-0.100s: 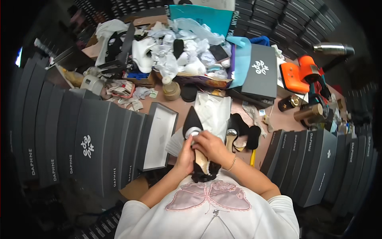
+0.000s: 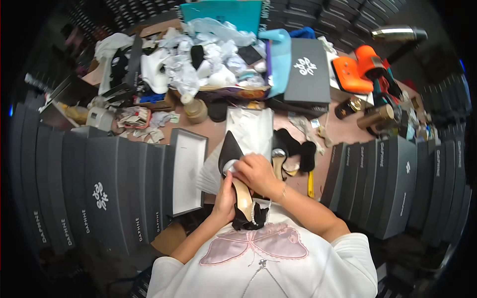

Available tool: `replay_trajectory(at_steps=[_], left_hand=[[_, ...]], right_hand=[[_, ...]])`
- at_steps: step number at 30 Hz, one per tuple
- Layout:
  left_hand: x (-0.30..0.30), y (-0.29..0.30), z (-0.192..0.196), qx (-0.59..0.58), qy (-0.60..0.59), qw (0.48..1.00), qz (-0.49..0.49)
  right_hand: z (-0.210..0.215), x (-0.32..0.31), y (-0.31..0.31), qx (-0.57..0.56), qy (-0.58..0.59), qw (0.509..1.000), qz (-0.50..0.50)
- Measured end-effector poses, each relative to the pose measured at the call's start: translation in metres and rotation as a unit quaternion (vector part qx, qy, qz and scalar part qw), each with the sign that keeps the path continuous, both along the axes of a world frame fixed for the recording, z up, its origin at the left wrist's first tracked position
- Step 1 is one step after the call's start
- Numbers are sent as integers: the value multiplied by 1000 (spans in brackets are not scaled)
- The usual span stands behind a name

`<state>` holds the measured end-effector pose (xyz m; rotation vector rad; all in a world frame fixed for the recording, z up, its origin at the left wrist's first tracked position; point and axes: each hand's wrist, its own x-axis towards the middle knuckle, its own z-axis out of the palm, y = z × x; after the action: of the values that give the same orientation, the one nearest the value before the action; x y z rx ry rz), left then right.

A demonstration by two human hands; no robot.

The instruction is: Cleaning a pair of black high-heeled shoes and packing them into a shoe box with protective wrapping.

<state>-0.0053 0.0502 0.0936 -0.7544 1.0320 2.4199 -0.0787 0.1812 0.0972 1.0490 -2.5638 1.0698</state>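
My left hand [image 2: 226,201] grips a black pointed-toe shoe [image 2: 228,149] from its left side, with the toe pointing away from me. Inside the toe opening sits a white wad of stuffing [image 2: 230,166], and my left thumb rests close to it. The fingers of my right hand [image 2: 259,175] are bent over the right edge of the opening, against the wad; their tips are partly hidden. A tan insole [image 2: 243,196] shows below, with a beaded strap [image 2: 268,212] and black fabric [image 2: 242,219] at the heel end. Another black shoe [image 2: 279,158] lies to the right.
White tissue paper [image 2: 251,126] lies beyond the shoe. An open grey box part [image 2: 189,174] stands at left, beside rows of grey shoeboxes [image 2: 107,188]; more boxes [image 2: 392,184] stand at right. Behind are a carton of crumpled paper [image 2: 213,64], a jar [image 2: 196,111] and an orange tool [image 2: 353,74].
The view has shifted, so the table's things sit further left and higher. My right hand has moved a little toward the toe and outward, baring more of the insole. My left hand keeps its grip.
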Motion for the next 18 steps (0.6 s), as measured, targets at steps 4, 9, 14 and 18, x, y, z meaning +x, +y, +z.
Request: replay_trajectory(at_steps=[4,9,14,18], left_hand=[[-3,-2,6,3,1,998,-62],[-36,-9,2,-49,47,994,-86],[-58,1,-26,-19,67,989,-129],[-40,23,-85,-210,-9,976,64]], right_hand=[[-2,-4,-2,-136,-64,980,-132],[4,4,83,-273,-440,853,-65],[35,50,80,-160,-513,840,74],[-30,68,56,-127,-400,907,-16]])
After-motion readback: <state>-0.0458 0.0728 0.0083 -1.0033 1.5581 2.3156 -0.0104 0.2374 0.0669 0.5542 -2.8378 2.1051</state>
